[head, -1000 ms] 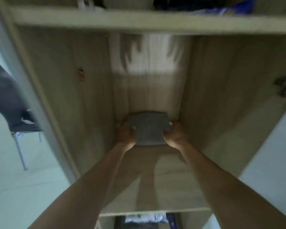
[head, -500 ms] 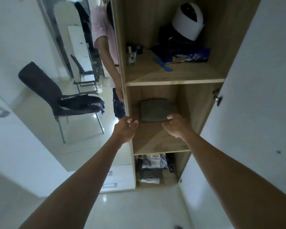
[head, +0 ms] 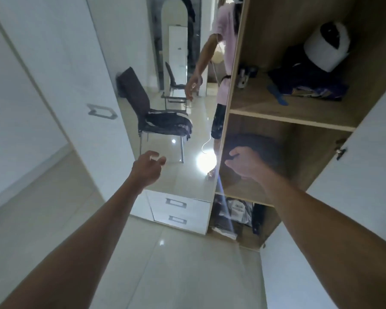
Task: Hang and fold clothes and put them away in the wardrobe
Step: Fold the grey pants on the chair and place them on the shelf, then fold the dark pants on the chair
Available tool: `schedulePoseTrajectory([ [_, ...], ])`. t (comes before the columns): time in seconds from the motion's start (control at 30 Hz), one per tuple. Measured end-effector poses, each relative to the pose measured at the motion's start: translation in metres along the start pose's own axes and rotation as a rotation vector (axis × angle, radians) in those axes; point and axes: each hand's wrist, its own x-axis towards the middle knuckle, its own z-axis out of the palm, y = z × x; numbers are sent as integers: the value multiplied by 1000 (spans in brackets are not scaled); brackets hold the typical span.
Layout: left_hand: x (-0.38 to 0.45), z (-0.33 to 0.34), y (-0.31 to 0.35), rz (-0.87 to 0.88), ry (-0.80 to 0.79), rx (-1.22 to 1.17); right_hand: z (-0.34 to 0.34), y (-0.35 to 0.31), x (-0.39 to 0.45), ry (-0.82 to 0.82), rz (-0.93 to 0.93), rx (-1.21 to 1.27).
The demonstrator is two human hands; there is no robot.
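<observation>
Grey knit-looking cloth, folded flat: the folded garment (head: 257, 142) lies on the middle shelf (head: 239, 188) of the open wardrobe (head: 233, 90), toward the back, partly hidden behind our right hand (head: 246, 165). Neither hand touches it.

Right hand: in front of the shelf opening, fingers loosely curled, holding nothing. Left hand (head: 148, 169): out to the side in front of the mirror panel (head: 176, 52), fingers relaxed and slightly spread, holding nothing.

Handling, our judgement only: soft, light, no stiffness of its own; the fold would likely slump if lifted by one corner. Not fragile, not slippery on wood. If it needs squaring up, we would take it at both short edges, palms under and thumbs on top, or simply push it flat-handed along the shelf (blur and shadow hide how neat the fold is, so we cannot say whether it needs this).

More dark clothes (head: 167, 123) lie draped on the seat of the chair (head: 134, 94), seen in the mirror. We judge these the likely next pieces: limp and loose, best gathered with both hands or picked up at shoulders or waistband.
</observation>
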Motion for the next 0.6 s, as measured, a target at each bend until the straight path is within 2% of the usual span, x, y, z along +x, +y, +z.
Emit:
schedulePoseTrajectory([
  [0.27,-101,-50,-44,-173,320,-8,38,-38,-16,-239,-303,-58],
  [0.4,-190,-52,-67,-293,473,-24,53,-38,-52,-381,-393,4],
  [0.6,-324,-51,-107,-529,621,-54,91,-42,-121,-570,-501,11],
])
